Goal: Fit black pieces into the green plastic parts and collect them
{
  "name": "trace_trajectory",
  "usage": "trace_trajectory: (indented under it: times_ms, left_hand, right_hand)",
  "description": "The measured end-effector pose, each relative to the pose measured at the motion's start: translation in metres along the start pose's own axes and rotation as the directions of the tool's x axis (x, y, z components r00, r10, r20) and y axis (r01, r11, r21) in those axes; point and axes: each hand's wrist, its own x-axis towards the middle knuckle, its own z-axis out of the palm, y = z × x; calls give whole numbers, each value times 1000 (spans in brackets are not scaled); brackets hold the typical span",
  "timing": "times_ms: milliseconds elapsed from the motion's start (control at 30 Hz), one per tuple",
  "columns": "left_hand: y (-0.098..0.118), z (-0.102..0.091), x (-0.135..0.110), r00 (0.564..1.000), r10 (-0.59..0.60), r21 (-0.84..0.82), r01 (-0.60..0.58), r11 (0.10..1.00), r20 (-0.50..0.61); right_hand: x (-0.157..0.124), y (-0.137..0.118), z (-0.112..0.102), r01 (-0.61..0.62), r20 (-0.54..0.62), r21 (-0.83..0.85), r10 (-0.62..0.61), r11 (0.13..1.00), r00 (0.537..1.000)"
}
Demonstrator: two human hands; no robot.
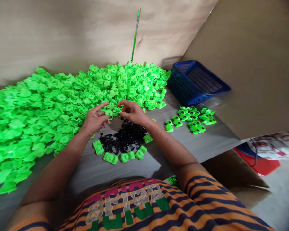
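My left hand (95, 118) and my right hand (132, 112) meet over the table, both pinching one small green plastic piece (109, 112) between their fingertips. Just below them lies a pile of small black parts (122, 138). A few green pieces (115, 157) sit in a row along the near side of that black pile. A large heap of the same green pieces (62, 99) spreads across the left and back of the table.
A blue plastic basket (197, 81) stands at the back right. A small group of green pieces with black inserts (194, 118) lies in front of it. Brown board walls close the back and right. A thin green strip (135, 33) leans on the back wall.
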Motion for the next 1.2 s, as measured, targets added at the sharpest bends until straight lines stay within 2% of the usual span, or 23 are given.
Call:
trace_trajectory:
  times_ms: [133, 300, 400, 567, 700, 867, 967, 1067, 1133, 1167, 1200]
  left_hand:
    - [3, 7, -7, 998, -35, 64, 32, 997, 46]
    - [9, 12, -15, 988, -91, 127, 75, 989, 128]
    - [10, 12, -17, 973, -132, 163, 101, 981, 190]
    - [10, 9, -17, 963, -165, 195, 124, 973, 211]
    - [13, 11, -20, 960, -167, 213, 118, 970, 226]
    - [19, 21, -29, 952, -179, 272, 108, 956, 249]
    - [24, 22, -33, 973, -150, 298, 93, 950, 175]
    - [31, 16, -33, 990, -65, 292, 26, 956, 124]
    - [34, 11, -33, 996, -20, 275, -6, 961, 89]
    - [35, 9, -33, 997, -4, 264, -16, 964, 74]
    - [36, 7, -34, 998, 9, 252, -25, 967, 63]
  right_hand:
    - [-5, -8, -3, 64, 66, -164, -54, 984, 996]
    - [-10, -22, -11, 170, 275, -309, -83, 936, 958]
    - [-13, -31, -13, 213, 341, -396, -73, 893, 937]
    - [-19, -49, -12, 268, 388, -623, -6, 735, 922]
    - [-23, -61, -9, 263, 390, -735, 73, 625, 918]
    - [-37, -69, -15, 242, 399, -751, 131, 615, 907]
    - [-60, -69, -44, 142, 285, -781, 145, 609, 948]
    - [-97, -64, -105, -102, 3, -843, 193, 528, 981]
    - [-125, -59, -151, -316, -235, -857, 239, 407, 942]
    - [-139, -56, -171, -437, -358, -838, 273, 328, 893]
    - [-151, -54, -185, -560, -493, -789, 285, 253, 822]
